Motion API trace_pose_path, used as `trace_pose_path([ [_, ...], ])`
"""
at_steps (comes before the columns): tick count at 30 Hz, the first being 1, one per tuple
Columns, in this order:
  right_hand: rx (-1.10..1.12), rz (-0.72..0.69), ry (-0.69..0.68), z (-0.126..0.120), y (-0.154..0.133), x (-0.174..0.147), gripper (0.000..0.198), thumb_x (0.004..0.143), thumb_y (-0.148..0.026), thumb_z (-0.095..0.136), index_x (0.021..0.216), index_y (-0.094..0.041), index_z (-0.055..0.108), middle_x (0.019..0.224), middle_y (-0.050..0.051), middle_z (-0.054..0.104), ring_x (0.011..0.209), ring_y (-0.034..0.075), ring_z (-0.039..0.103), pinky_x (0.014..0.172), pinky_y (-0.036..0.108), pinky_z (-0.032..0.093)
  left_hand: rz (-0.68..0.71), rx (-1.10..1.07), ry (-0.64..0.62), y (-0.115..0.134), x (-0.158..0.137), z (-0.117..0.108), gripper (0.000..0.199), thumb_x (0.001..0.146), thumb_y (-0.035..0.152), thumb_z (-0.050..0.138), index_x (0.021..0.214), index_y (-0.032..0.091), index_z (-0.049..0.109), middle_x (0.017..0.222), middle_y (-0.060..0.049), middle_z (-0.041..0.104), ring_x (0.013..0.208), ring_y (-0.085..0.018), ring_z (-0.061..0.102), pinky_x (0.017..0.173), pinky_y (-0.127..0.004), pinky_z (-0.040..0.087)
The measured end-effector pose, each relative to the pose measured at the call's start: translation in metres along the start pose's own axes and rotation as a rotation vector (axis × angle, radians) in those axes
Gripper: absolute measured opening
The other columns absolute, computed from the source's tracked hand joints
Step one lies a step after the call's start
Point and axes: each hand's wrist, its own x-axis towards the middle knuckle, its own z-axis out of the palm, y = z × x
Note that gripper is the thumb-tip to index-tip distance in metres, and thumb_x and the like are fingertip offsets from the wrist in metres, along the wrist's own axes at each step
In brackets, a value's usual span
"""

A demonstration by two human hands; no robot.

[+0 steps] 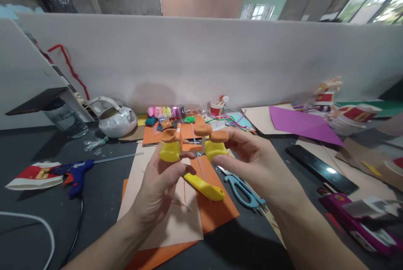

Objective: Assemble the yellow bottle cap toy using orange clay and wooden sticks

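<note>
Two bare hands hold a small clay figure (193,144) above a cluttered dark surface (103,190), seen from the head camera. The left hand (159,184) is curled closed, fingertips pinching the figure's left yellow lump; the right hand (256,165) is half closed, thumb and fingers gripping the right yellow lump. The figure looks soft and matte: two rounded yellow blocks, each topped by a flattened orange pad, joined by a thin stick at the centre. Below it, on sheets of orange and tan paper (217,213), lie a yellow utility knife (204,187) with a ribbed plastic body and blue-handled scissors (244,188) just beside it. A blue glue gun (77,173) rests to the left, a dented metal kettle (115,119) behind it, with small coloured clay packets (165,112) along the white partition and a purple sheet (302,124) to the right.
</note>
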Motion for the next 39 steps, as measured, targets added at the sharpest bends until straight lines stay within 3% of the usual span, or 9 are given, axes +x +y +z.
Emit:
trace_pose_path([
  [4,0.105,0.028,-0.007,-0.007,0.001,0.002,0.03,0.083,-0.035,0.082,0.113,-0.033,0.076,0.112,0.001,0.077,0.101,0.019,0.071,0.091,0.036,0.057,0.099,0.055,0.007,0.005,0.008,-0.005,0.029,0.078,0.031,0.089,0.105,0.028,0.08,0.091,0.001,0.078,0.078,-0.01,0.07,0.077,-0.019,0.059],
  [10,0.237,0.054,-0.033,-0.004,0.0,0.006,0.029,0.082,-0.033,0.083,0.111,-0.03,0.077,0.131,0.004,0.074,0.108,0.019,0.074,0.094,0.036,0.06,0.138,0.104,0.025,0.008,0.009,-0.006,0.025,0.076,0.031,0.091,0.1,0.033,0.083,0.091,0.004,0.079,0.075,-0.008,0.069,0.076,-0.016,0.057],
  [19,0.258,0.047,-0.031,-0.003,0.0,0.009,0.028,0.082,-0.035,0.082,0.109,-0.029,0.076,0.115,0.002,0.078,0.103,0.017,0.073,0.093,0.035,0.059,0.1,0.132,0.095,0.007,0.011,-0.006,0.032,0.07,0.033,0.095,0.099,0.03,0.083,0.092,0.003,0.08,0.078,-0.009,0.07,0.08,-0.017,0.057],
  [24,0.177,0.069,-0.009,-0.008,0.022,0.02,0.041,0.086,-0.045,0.078,0.121,-0.025,0.07,0.119,0.006,0.075,0.107,0.02,0.071,0.096,0.04,0.058,0.09,0.158,0.159,0.001,0.021,-0.015,0.03,0.074,0.033,0.091,0.102,0.025,0.082,0.097,0.001,0.081,0.083,-0.009,0.07,0.081,-0.019,0.057],
  [28,0.045,0.125,0.013,-0.01,0.052,0.028,0.038,0.095,-0.038,0.07,0.127,-0.018,0.064,0.128,0.009,0.067,0.113,0.025,0.067,0.097,0.049,0.056,0.13,0.205,0.211,-0.007,0.035,-0.028,0.033,0.075,0.034,0.09,0.105,0.025,0.078,0.106,0.0,0.08,0.095,-0.012,0.072,0.089,-0.023,0.056],
  [32,0.007,0.156,-0.082,0.0,0.074,0.028,0.032,0.098,-0.037,0.067,0.122,-0.017,0.066,0.122,0.008,0.069,0.106,0.023,0.069,0.092,0.046,0.059,0.175,0.322,0.218,-0.015,0.041,-0.036,0.044,0.076,0.036,0.088,0.115,0.025,0.071,0.116,-0.003,0.078,0.107,-0.017,0.071,0.094,-0.03,0.055],
  [39,0.013,0.156,-0.068,-0.001,0.08,0.027,0.034,0.099,-0.038,0.066,0.126,-0.018,0.064,0.124,0.009,0.068,0.105,0.022,0.069,0.089,0.044,0.06,0.203,0.786,0.07,-0.003,0.043,-0.047,0.03,0.088,0.03,0.078,0.113,0.016,0.069,0.117,-0.007,0.069,0.103,-0.023,0.067,0.093,-0.046,0.056],
])
